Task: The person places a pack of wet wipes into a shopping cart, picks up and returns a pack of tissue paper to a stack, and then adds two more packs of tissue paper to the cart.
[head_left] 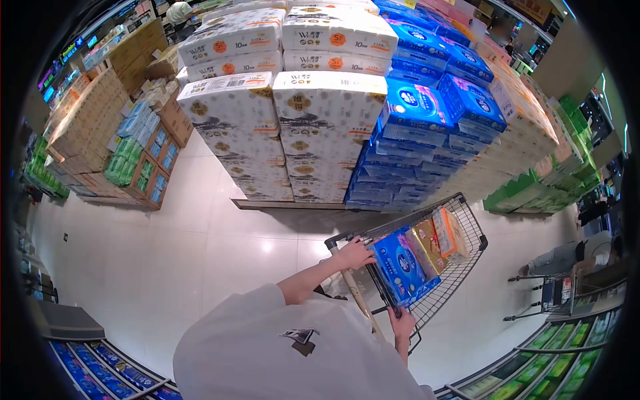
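A wire shopping cart point(460, 283) stands at an angle in front of me. My left hand point(355, 253) reaches over the pale handle bar point(357, 293), its fingers closed on the near rim of the basket. Lower down, my right hand point(402, 323) grips the other end of that rim, next to a blue tissue pack point(400, 265). Inside the basket, the blue pack lies nearest to me. Beyond it are a gold pack point(427, 247) and an orange-and-white pack point(450, 235). The undersides of both hands are hidden.
Ahead rise tall stacks of white tissue packs point(327, 103) and blue packs point(417, 107) on a low pallet point(287, 205). Cartons point(90, 113) stand left, a green display point(527, 193) right. A person point(587, 253) with another cart point(553, 293) is at right. Shelves line both lower corners.
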Available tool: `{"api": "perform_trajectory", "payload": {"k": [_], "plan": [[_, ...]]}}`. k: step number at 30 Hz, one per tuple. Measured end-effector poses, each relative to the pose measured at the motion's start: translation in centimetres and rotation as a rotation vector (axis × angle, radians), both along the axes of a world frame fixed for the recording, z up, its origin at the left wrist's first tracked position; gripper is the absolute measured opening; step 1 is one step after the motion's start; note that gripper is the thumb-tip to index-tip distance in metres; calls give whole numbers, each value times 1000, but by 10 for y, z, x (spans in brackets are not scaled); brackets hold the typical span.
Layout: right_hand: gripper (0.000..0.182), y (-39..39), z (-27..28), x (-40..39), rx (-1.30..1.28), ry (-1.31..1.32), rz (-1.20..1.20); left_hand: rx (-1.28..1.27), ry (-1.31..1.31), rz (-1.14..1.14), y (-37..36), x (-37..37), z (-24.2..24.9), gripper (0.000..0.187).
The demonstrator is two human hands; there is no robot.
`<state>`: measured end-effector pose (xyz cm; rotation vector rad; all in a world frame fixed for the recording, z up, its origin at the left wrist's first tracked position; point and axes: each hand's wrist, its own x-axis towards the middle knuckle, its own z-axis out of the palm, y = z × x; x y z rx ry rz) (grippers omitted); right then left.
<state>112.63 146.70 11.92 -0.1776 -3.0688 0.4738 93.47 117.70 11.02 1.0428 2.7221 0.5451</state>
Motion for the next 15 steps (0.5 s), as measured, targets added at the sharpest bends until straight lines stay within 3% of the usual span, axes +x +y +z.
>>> {"api": "perform_trajectory", "payload": {"k": [6,15], "plan": [[40,-14,33,25,-53,-23,42,230,119,152,-15,40,5,41],[40,-6,26,61,-118,27,180,209,45,218,-29,110,21,35]]}}
